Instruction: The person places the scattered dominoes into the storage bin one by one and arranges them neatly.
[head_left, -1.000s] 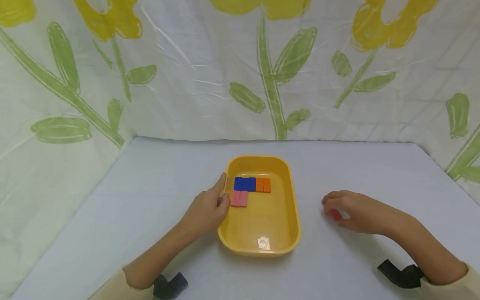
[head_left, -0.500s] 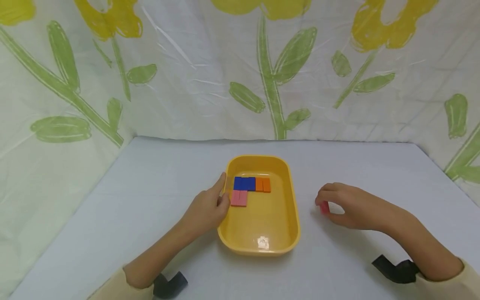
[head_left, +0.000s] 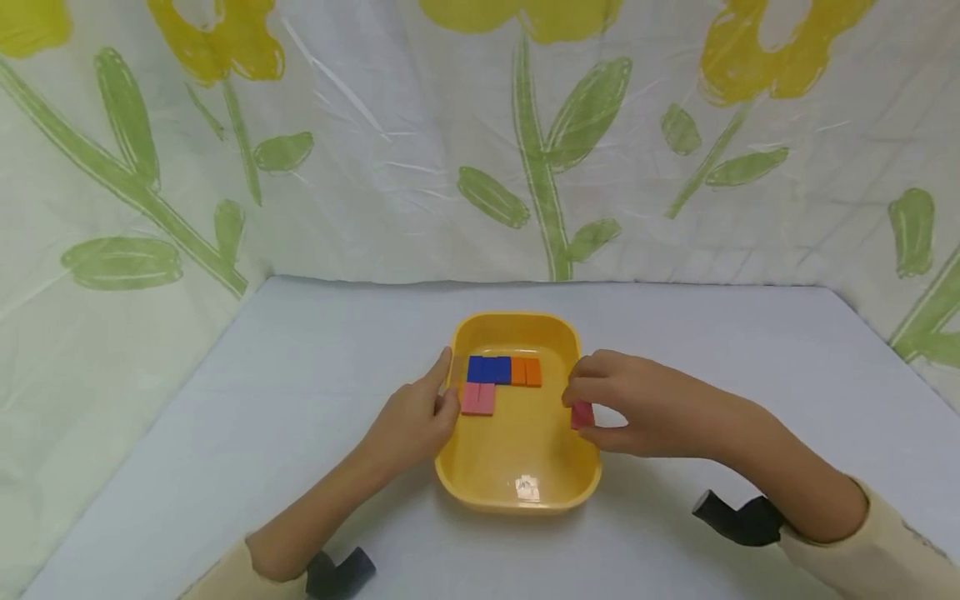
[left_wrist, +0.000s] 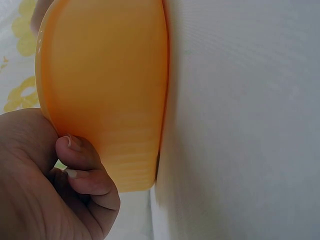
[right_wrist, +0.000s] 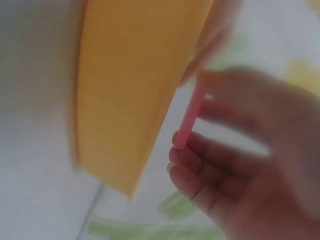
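Observation:
A yellow plastic tray stands on the white tabletop. My left hand grips its left rim, index finger stretched along the edge; in the left wrist view, curled fingers lie by the tray's outer wall. Between thumb and fingertips, my right hand pinches a thin pinkish-red tile over the tray's right rim. Seen edge-on in the right wrist view, that tile is held above the rim. Inside the tray, blue tiles and orange tiles form a row, with light pink tiles below the blue.
White cloth with painted yellow flowers and green stems hangs behind the table. Dark curved pieces, one at the left wrist and one at the right wrist, jut out near the sleeves.
My right hand has carried the pinkish-red tile leftward from the tabletop at the right to the tray's right rim. The left hand and the tray have stayed in place.

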